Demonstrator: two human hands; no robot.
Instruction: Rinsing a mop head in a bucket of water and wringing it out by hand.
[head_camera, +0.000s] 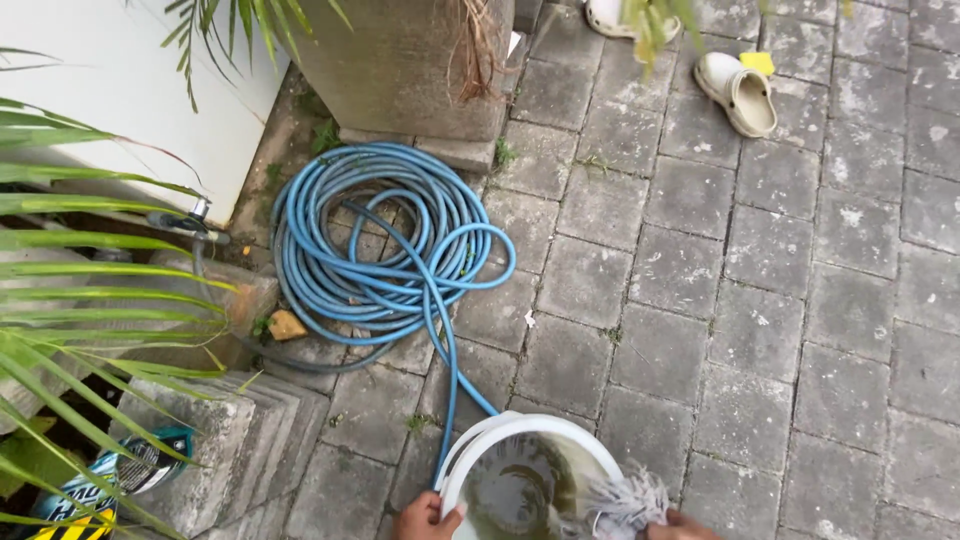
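Observation:
At the bottom edge a white bucket (470, 462) holds murky greenish water. My left hand (425, 518) grips its near-left rim. My right hand (682, 526) is only partly in view at the bucket's right side, closed on a grey stringy mop head or rag (628, 502) that hangs over the rim. A blue hose (385, 240) lies coiled on the grey stone pavers, and one end of it runs down to the bucket's left side.
A tap (190, 222) sticks out from the white wall on the left. Palm leaves (90, 290) cover the left edge above a stepped stone base (235, 440). A large stone planter (410, 65) stands behind the hose. Two pale clogs (738, 92) lie at top right.

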